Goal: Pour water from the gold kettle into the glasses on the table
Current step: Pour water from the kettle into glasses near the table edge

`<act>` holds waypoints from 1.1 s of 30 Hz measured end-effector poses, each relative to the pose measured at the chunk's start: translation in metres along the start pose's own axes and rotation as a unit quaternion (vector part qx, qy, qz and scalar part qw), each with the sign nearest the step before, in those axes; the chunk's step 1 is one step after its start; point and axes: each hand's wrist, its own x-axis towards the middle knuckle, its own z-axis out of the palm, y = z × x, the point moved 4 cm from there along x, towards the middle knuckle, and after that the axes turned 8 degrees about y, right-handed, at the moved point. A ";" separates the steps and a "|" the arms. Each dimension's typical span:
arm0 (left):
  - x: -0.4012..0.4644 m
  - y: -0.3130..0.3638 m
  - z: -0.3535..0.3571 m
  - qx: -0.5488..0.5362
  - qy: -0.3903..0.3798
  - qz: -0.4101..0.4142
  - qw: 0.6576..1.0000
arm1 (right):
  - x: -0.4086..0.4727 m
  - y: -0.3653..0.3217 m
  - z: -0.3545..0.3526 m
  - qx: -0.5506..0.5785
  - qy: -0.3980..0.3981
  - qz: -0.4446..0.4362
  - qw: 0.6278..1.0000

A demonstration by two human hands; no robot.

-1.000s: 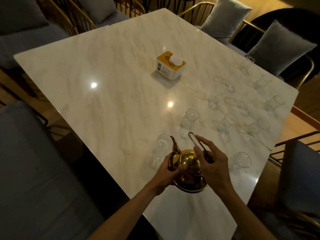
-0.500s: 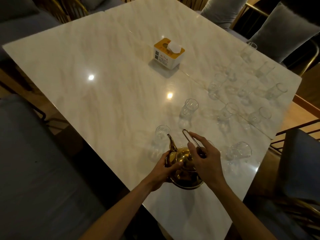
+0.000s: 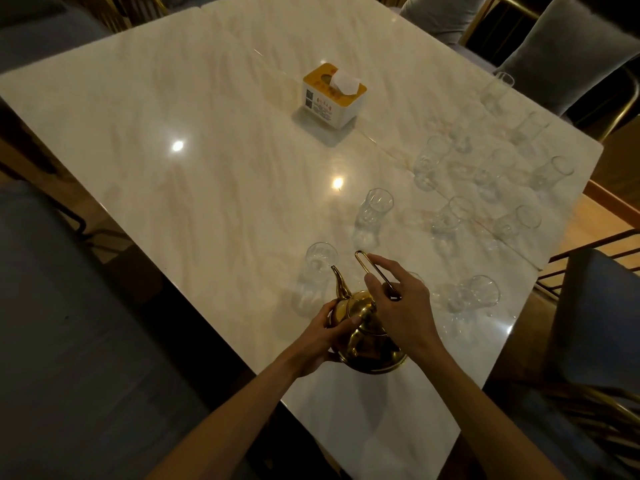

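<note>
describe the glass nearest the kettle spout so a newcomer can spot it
On the marble table, find the gold kettle held at the near edge. The glass stands just beyond its spout, to the left. It is the leftmost glass, apart from the cluster at right.

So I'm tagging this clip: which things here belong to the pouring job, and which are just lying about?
In the job:
- gold kettle, left hand on its body, right hand holding its handle
- glasses on the table

Lying about:
- tissue box
- grey cushions
</note>
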 end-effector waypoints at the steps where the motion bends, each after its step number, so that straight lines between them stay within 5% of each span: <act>1: 0.000 0.000 0.000 0.000 0.001 0.000 1.000 | 0.000 0.001 0.000 0.003 0.000 0.002 1.000; 33: -0.001 0.001 0.000 -0.018 -0.013 -0.010 1.000 | 0.006 0.001 0.004 -0.005 -0.014 0.008 1.000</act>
